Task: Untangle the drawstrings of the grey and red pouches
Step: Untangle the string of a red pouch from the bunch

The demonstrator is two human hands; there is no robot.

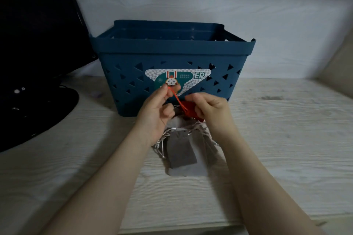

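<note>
Left hand [159,109] pinches the thin red drawstring cord [176,99], pulled taut, slanting down-right to the small red fabric pouch [188,110], which the right hand [208,107] grips with curled fingers. Flat grey fabric pouches [181,150] with pale tangled strings lie on the wood-grain table [286,139] just below both hands (right nearer red pouch).

One blue basket [172,66], one red pouch [188,109], at least two grey pouches [180,150], two hands [156,112].

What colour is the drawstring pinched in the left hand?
Red, seen in the head view: drawstring, left hand.
</note>
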